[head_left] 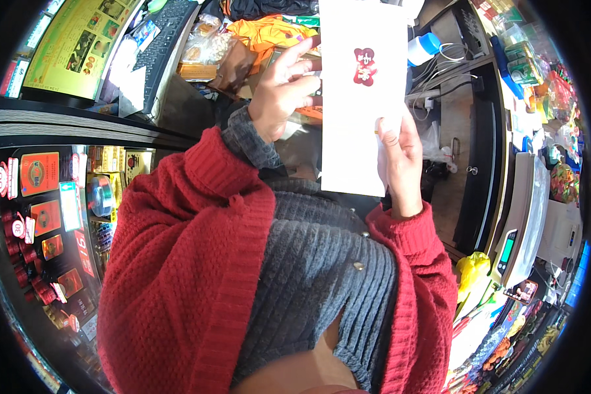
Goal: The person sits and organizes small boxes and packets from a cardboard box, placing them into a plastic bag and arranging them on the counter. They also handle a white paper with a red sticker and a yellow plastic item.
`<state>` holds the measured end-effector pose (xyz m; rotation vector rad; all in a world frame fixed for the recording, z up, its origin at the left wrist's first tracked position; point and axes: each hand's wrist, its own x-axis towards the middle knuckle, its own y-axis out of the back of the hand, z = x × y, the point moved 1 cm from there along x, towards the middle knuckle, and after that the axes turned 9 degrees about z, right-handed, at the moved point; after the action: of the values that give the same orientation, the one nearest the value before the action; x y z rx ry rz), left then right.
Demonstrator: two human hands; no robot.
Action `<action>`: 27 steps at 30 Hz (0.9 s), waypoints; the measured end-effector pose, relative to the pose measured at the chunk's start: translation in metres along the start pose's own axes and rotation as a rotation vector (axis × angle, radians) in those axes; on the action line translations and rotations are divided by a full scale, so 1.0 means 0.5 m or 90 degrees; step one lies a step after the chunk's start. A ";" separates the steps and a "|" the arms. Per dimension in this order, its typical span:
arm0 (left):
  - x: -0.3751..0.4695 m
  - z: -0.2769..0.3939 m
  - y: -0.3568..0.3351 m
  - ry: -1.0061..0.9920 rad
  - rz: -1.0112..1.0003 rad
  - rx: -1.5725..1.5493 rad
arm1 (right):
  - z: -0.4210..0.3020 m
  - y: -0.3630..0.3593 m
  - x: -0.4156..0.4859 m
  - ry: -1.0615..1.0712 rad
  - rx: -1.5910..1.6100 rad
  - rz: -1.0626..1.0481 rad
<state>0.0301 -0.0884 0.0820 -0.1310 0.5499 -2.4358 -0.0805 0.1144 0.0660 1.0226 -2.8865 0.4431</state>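
Note:
A long white paper or card (347,143) with a dark red printed emblem stands upright before my chest. My right hand (403,147) grips its lower right edge, thumb on the near face. My left hand (288,88) is at the left edge, its fingers spread; the fingertips reach the edge or pass behind it, so their contact cannot be told. Beyond the left hand lie an orange cloth or garment (263,34) and a clear plastic bag with food (204,47). A white bottle with a blue cap (426,47) is just right of the paper.
At the upper left are a lit monitor (74,44) and a black keyboard (170,42). White cables (453,54) tangle on the right, near a black drawer front (480,167). A scale (522,216) stands farther right. A display case (44,212) holds packets at left.

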 end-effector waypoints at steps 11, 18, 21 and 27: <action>-0.011 -0.008 -0.013 0.098 -0.049 -0.134 | 0.019 0.010 0.008 -0.071 0.015 0.091; -0.025 -0.006 -0.025 0.126 -0.147 -0.136 | 0.017 -0.001 -0.001 -0.115 0.058 0.139; -0.032 -0.004 -0.033 0.141 -0.198 -0.048 | 0.007 -0.001 0.000 -0.124 0.027 0.152; -0.041 -0.004 -0.045 0.148 -0.269 -0.058 | 0.008 0.004 0.000 -0.197 0.083 0.155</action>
<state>0.0335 -0.0593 0.0906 0.0018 0.8050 -2.8581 -0.0814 0.1149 0.0619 0.8212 -3.3185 0.5339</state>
